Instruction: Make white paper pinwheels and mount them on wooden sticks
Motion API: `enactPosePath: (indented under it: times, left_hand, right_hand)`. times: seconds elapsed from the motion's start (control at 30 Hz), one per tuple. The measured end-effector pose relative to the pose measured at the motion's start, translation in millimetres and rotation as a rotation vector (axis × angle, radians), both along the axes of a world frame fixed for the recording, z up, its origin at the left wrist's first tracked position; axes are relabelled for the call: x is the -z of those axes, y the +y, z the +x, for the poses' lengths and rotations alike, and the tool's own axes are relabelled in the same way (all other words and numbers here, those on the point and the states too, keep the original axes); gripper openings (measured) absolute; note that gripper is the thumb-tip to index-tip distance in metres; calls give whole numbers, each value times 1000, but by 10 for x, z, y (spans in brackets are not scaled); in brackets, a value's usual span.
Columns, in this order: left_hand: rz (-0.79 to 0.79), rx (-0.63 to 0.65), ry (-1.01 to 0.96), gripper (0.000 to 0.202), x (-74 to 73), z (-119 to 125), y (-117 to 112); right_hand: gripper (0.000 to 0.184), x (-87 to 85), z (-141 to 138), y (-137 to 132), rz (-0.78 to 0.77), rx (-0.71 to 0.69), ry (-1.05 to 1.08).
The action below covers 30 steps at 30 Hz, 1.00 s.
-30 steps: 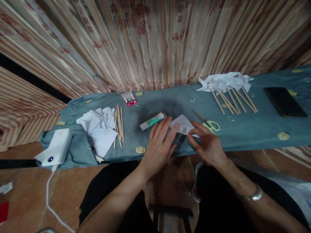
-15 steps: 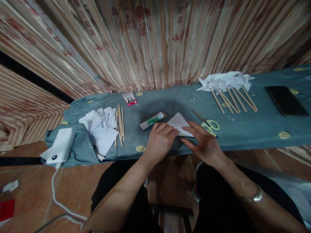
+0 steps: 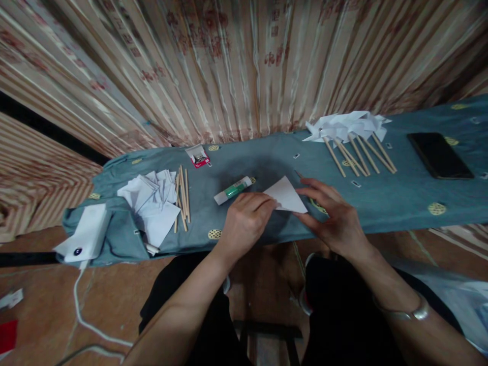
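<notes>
My left hand (image 3: 247,218) pinches the left corner of a folded white sheet of paper (image 3: 286,195), which has a triangular shape. My right hand (image 3: 333,216) is beside the paper's right side, thumb and fingers spread apart, with the thumb close to the lower right corner; whether it touches is hard to tell. A glue stick (image 3: 233,190) with a green label lies just beyond my left hand. Scissors lie under my right hand, mostly hidden, with the blade tip (image 3: 298,174) showing.
Left on the blue-green cloth (image 3: 206,203) are a pile of white paper pieces (image 3: 162,221), several wooden sticks (image 3: 183,195) and a small red-and-white box (image 3: 199,156). Paper pinwheels (image 3: 348,127) on sticks lie back right, near a black phone (image 3: 440,155). A white device (image 3: 87,234) with a cable sits at the left end.
My right hand has drawn back to the right and its fingers have spread, now covering most of the scissors. My left hand still pinches the paper. The whole view has shifted slightly.
</notes>
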<state>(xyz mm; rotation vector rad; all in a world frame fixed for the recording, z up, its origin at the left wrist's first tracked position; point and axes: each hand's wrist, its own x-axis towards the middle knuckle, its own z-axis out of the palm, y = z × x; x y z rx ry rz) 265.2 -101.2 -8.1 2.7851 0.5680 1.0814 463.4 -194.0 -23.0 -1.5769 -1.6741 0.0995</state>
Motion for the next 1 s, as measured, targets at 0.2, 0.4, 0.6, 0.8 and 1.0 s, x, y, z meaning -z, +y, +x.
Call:
enactPosePath:
  times: [0.2,0.4,0.6,0.8,1.0]
  left_hand:
    - [-29,59,4,19,37,11,-44]
    - [4,61,23,14,147,-50,-48]
    - [14,-21,202,13,317,-244,-61]
    - [-11,5,325,14,465,-386,-137]
    - [-69,67,390,20,536,-424,-168]
  right_hand:
    - [49,22,-28,18,-18,-21,-178]
    - [17,77,-62,-3,37,-96,-335]
    - [18,116,-181,-88,81,-186,-492]
    - [15,236,-308,-159,-18,-303,-472]
    - [20,319,-265,-151,-57,-337,-387]
